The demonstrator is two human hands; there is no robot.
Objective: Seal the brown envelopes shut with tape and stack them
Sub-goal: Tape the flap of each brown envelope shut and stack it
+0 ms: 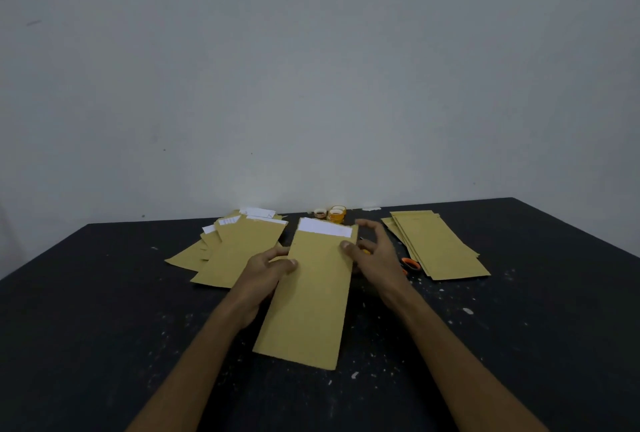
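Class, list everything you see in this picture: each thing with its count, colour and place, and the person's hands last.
held envelope: one, brown, table centre, white paper showing at its top
open envelopes: several, brown, loose pile at left
stacked envelopes: several, brown, at right
tape rolls: about three, yellowish, far edge by the wall
scissors: one, orange handles, between right hand and stacked envelopes
table: one, black, speckled
wall: one, grey, behind
left hand: grips held envelope's left edge
right hand: thumb on its upper right edge

Black table point(104, 310); envelopes point(440, 248), tape rolls point(336, 214), scissors point(410, 264)
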